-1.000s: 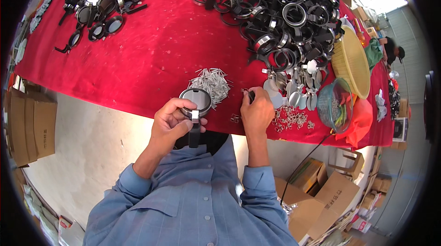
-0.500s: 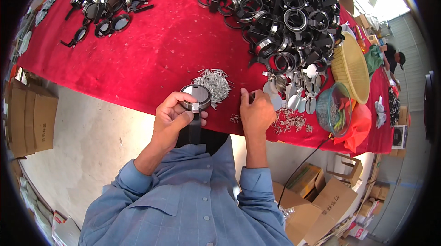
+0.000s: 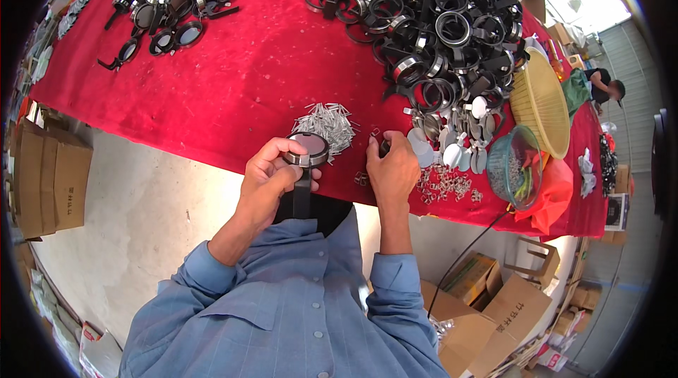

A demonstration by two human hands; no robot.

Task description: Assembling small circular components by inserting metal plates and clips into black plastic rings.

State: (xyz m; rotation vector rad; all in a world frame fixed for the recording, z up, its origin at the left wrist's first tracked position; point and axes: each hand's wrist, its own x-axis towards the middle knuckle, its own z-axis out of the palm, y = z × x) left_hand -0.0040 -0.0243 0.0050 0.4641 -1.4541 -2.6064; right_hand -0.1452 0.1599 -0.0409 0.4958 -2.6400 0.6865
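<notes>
My left hand point(image 3: 263, 179) is closed around a round black-and-silver lid piece point(image 3: 308, 145) with a black handle pointing down toward me. Its flat grey disc faces up. To its right, my right hand point(image 3: 394, 172) is curled, with a small metal clip point(image 3: 375, 132) at the thumb and fingertip. Something short and dark shows between those fingers, mostly hidden. A heap of thin metal pins point(image 3: 326, 127) lies just beyond the lid piece. Loose small metal clips point(image 3: 448, 186) are scattered right of my right hand, beside flat round metal discs point(image 3: 452, 148).
A big pile of black-and-silver rings point(image 3: 438, 25) covers the far right of the red tablecloth point(image 3: 233, 81). Assembled round pieces point(image 3: 162, 7) lie far left. At right stand a yellow basket point(image 3: 540, 106), a clear bowl point(image 3: 512, 173) and a red bag point(image 3: 551, 198). Cardboard boxes point(image 3: 508, 321) sit below.
A small clip now shows at my right fingertips. The lid piece has tilted and shifted slightly right in my left hand. A person in the far right background has moved more into view.
</notes>
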